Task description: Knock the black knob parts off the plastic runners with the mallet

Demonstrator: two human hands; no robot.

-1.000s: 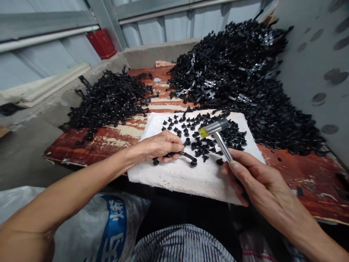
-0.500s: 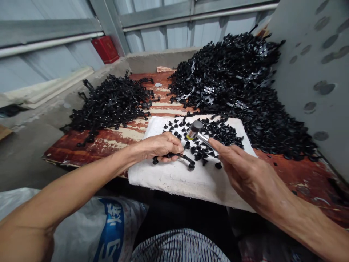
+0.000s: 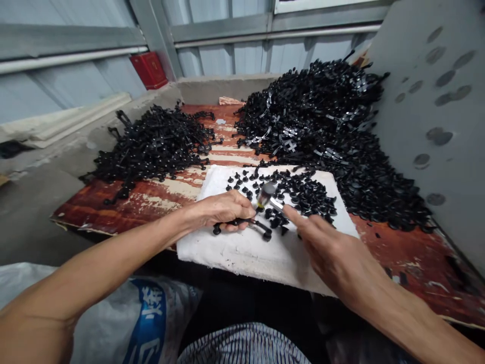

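Observation:
Over a white padded cloth, my left hand is closed on a black jointed bracket with round feet at its ends. My right hand grips a small mallet by its metal handle, index finger stretched along it. The mallet's dark head, blurred by motion, is right by the left fingertips, over the upper part of the bracket. Whether it touches the bracket I cannot tell. Loose black round-based studs lie scattered on the cloth just beyond both hands.
A large heap of black parts rises at the back right against a grey panel. A smaller heap of black brackets lies on the left of the worn red tabletop. A red box sits in the corner.
The mallet has come down and left, closer to the left hand's fingertips. My left hand still holds the bracket in nearly the same place. The whole view has shifted slightly.

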